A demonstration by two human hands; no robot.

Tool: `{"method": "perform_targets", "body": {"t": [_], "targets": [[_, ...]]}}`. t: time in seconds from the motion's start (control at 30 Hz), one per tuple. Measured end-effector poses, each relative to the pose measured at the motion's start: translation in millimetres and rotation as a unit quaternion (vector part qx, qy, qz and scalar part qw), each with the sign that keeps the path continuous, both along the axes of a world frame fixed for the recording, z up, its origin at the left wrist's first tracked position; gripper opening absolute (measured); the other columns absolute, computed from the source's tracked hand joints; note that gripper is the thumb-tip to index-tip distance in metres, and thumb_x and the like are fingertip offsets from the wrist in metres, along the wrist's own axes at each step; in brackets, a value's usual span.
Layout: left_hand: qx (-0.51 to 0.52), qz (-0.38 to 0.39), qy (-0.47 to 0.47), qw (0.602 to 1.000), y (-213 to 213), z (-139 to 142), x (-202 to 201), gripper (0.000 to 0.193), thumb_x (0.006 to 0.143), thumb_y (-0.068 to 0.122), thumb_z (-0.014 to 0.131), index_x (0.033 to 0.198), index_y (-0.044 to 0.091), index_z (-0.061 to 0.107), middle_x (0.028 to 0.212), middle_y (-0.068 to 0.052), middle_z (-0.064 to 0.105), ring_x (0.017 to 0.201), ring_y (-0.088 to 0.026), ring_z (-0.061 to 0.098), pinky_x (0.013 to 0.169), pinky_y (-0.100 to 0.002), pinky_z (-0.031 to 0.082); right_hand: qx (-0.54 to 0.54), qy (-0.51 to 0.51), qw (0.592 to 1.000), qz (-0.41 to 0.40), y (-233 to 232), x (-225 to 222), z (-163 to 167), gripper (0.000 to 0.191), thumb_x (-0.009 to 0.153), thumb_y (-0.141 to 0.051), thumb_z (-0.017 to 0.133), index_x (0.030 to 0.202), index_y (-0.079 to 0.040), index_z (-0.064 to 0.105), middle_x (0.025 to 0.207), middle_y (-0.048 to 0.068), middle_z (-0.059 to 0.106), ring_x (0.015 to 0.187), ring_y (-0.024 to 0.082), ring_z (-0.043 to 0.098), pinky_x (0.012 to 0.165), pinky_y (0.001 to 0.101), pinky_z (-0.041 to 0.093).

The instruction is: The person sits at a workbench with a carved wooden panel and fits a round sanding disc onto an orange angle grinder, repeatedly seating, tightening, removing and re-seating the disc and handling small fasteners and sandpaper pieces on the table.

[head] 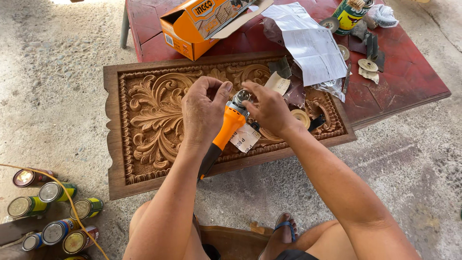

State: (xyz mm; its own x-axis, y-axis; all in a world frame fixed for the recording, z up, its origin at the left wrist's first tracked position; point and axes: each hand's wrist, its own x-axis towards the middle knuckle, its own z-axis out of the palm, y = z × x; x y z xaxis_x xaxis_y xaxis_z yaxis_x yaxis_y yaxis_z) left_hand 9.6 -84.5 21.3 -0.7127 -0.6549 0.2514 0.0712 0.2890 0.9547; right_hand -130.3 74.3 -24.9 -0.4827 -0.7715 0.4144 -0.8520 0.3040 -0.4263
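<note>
Orange angle grinder [230,126], long axis diagonal, head up-right, handle down-left

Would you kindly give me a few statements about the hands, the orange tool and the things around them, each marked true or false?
1. Both hands work at the head of an orange angle grinder. True: the left hand and the right hand meet there.
2. The grinder is held over a carved wooden panel. True.
3. The orange cardboard box is shut. False: its flap stands open.
4. The cans stand on the red table. False: they lie on the ground at the lower left.
5. The person wears boots. False: a blue-strapped sandal shows.
</note>
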Motion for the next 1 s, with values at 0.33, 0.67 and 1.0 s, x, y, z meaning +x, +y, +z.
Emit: {"method": "perform_targets", "body": {"t": [0.33, 0.67, 1.0], "targets": [[-0.002, -0.004, -0.025, 1.0, 1.0, 0.4, -0.5, 0.023, 0.094, 0.027, 0.075, 0.094, 0.004, 0.073, 0.08, -0.003, 0.074, 0.072, -0.01, 0.068, 0.068, -0.028, 0.056, 0.125, -0.092, 0.986, -0.054, -15.1, -16.6, 16.3, 0.036, 0.087, -0.016, 0.075, 0.12, -0.002, 0.069, 0.122, 0.016, 0.069, 0.115, 0.033, 0.065, 0.102, 0.0409, 0.05], [-0.037, -0.023, -0.096, 0.994, -1.3, 1.6, 5.3, 0.024, 0.094, 0.029, 0.073, 0.096, 0.006, 0.074, 0.084, -0.005, 0.075, 0.076, -0.016, 0.071, 0.072, -0.033, 0.056, 0.237, -0.042, 0.965, -0.105, -25.2, -9.0, 31.2, 0.037, 0.094, -0.028, 0.075, 0.12, -0.004, 0.067, 0.117, 0.017, 0.066, 0.112, 0.034, 0.064, 0.098, 0.0443, 0.05], [-0.045, -0.03, -0.13, 0.99, 2.4, 2.1, 0.5, 0.027, 0.094, 0.033, 0.071, 0.098, 0.007, 0.074, 0.09, -0.006, 0.075, 0.082, -0.019, 0.072, 0.076, -0.036, 0.056, 0.067, -0.01, 0.998, -0.013, -15.8, -9.0, 15.8, 0.037, 0.09, -0.02, 0.074, 0.123, -0.004, 0.07, 0.118, 0.017, 0.068, 0.109, 0.034, 0.068, 0.094, 0.0419, 0.055]]}}
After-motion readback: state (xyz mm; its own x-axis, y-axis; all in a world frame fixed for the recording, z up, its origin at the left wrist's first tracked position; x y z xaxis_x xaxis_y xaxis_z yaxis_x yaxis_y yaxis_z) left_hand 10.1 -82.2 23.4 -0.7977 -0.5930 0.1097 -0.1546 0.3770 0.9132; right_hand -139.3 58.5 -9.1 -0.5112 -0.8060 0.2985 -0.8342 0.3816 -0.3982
